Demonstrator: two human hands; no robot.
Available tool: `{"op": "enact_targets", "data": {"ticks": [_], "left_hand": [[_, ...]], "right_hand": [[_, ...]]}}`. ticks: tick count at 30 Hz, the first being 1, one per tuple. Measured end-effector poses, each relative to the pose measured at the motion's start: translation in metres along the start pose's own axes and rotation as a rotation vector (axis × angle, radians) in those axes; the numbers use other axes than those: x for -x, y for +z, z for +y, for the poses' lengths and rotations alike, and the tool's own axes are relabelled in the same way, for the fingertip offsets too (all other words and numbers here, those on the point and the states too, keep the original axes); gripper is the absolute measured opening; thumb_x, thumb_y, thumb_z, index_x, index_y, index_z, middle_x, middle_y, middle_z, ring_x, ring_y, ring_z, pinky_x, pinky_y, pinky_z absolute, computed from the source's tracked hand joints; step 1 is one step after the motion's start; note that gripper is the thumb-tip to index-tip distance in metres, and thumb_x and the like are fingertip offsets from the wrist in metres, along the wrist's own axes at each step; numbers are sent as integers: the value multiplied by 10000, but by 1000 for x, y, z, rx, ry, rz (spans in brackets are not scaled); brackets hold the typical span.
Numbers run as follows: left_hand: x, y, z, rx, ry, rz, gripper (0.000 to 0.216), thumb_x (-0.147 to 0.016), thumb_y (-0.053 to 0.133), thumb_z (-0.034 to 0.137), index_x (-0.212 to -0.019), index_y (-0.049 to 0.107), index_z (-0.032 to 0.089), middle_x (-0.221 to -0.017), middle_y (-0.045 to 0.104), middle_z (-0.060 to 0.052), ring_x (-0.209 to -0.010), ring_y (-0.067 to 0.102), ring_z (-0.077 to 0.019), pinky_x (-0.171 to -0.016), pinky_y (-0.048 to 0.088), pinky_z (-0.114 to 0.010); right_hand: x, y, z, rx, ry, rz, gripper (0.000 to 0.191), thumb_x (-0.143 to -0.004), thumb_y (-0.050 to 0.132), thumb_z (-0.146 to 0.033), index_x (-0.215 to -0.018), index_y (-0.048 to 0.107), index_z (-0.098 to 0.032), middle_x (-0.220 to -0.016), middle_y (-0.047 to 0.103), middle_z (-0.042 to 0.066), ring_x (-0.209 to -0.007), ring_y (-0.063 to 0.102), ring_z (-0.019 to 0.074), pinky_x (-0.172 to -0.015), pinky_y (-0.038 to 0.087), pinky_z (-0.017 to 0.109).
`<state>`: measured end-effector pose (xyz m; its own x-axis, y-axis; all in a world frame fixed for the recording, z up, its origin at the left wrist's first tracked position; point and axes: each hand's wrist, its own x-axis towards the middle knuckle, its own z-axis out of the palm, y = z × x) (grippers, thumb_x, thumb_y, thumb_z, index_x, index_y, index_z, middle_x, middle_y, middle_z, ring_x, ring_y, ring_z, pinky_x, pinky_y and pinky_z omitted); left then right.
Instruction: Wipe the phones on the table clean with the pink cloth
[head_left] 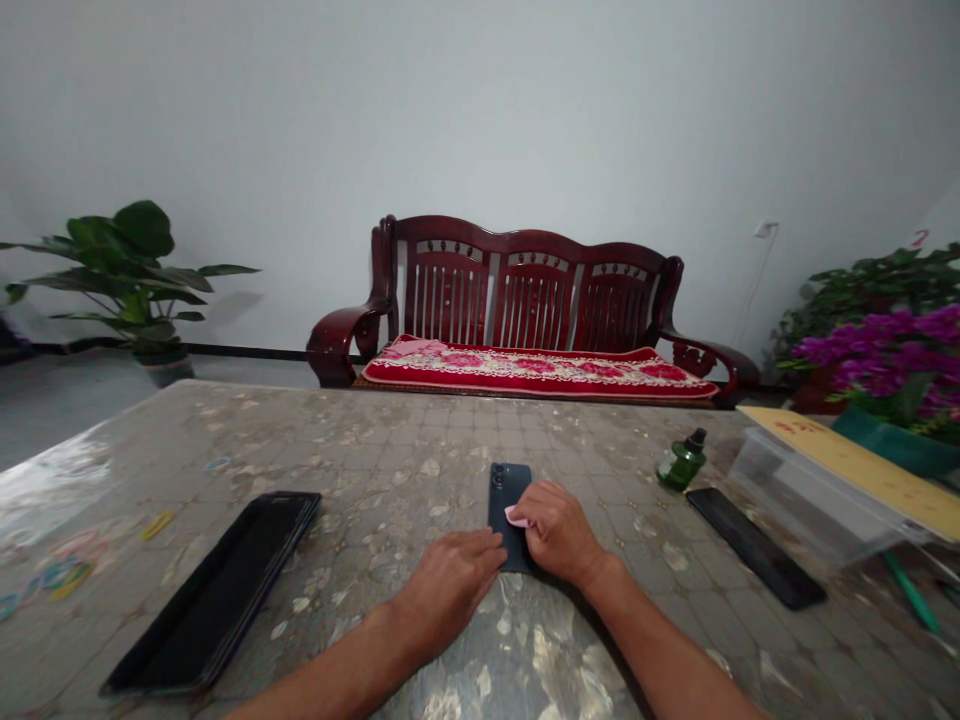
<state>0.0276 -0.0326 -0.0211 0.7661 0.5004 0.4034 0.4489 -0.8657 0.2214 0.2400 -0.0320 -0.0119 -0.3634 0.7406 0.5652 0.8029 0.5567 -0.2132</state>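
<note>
A dark blue smartphone [512, 490] lies on the table with its back and camera lenses upward. My left hand [451, 582] rests beside it, fingers stretched out and tips touching its lower left edge. In my right hand [561, 527] is a small pink cloth [517, 517], pinched and pressed on the phone's back. The fingers of that hand cover part of the phone's right side. To the left lies a tablet [217, 590] with a black screen. A dark green spray bottle [682, 461] stands upright at the right, near a long black phone-like object [754, 547].
The patterned table cover [360, 470] spans the foreground. Coloured rubber bands [67, 572] lie at far left. A clear plastic box [814, 500] under a yellow sheet [862, 465] and purple flowers [892, 355] stand at right. A wooden bench [532, 290] is behind the table.
</note>
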Motion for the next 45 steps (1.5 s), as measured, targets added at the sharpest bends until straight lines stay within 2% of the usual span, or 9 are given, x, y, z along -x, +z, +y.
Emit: {"op": "enact_targets", "data": {"ticks": [5,11,13,22,32,39,45], "left_hand": [[0,1,0,1,-1,-5,250,-918,504,111,-1051,696,199,-1135,727,-82,-1024,696,-230,-909,561,-372],[-3,-4,3,76,-7,-18,224,-944,476,126,-985,680,210,-984,730,-51,-923,702,-195,-875,550,-306],[-3,-4,3,80,-4,-15,225,-953,472,134,-992,677,215,-980,726,-48,-918,700,-191,-874,545,-296],[-1,-3,1,-6,20,13,241,-923,495,119,-1010,707,192,-1087,741,-86,-994,707,-225,-890,570,-355],[-1,-2,1,22,0,-25,248,-911,521,111,-1060,697,203,-1140,727,-74,-1014,702,-226,-919,560,-363],[3,3,-5,25,8,48,238,-929,526,154,-1076,703,216,-1145,730,-73,-1011,706,-230,-905,567,-373],[3,1,-9,123,-43,112,282,-936,490,155,-1128,680,239,-1107,744,-39,-987,710,-184,-903,566,-319]], "right_hand": [[1,0,3,37,78,26,233,-806,519,-27,-724,654,-199,-690,594,25,-725,525,173,-703,362,301],[-4,3,-15,-28,-77,-66,270,-773,519,-11,-848,685,-211,-805,646,33,-800,531,181,-725,366,302],[-6,3,-18,-37,-86,-80,268,-790,523,-20,-868,694,-211,-826,658,36,-810,531,183,-732,370,303],[-3,-1,9,71,80,37,286,-757,509,34,-757,680,-195,-722,622,27,-735,526,171,-710,369,290],[1,-6,0,6,-89,-114,220,-692,531,-22,-688,640,-213,-690,554,10,-708,498,167,-664,337,289],[0,-2,-1,5,-10,-28,315,-699,502,24,-807,684,-209,-787,637,29,-784,536,178,-740,379,294],[0,-6,0,-16,-88,-104,239,-696,548,-19,-724,679,-217,-703,594,10,-714,527,167,-683,363,285]]}}
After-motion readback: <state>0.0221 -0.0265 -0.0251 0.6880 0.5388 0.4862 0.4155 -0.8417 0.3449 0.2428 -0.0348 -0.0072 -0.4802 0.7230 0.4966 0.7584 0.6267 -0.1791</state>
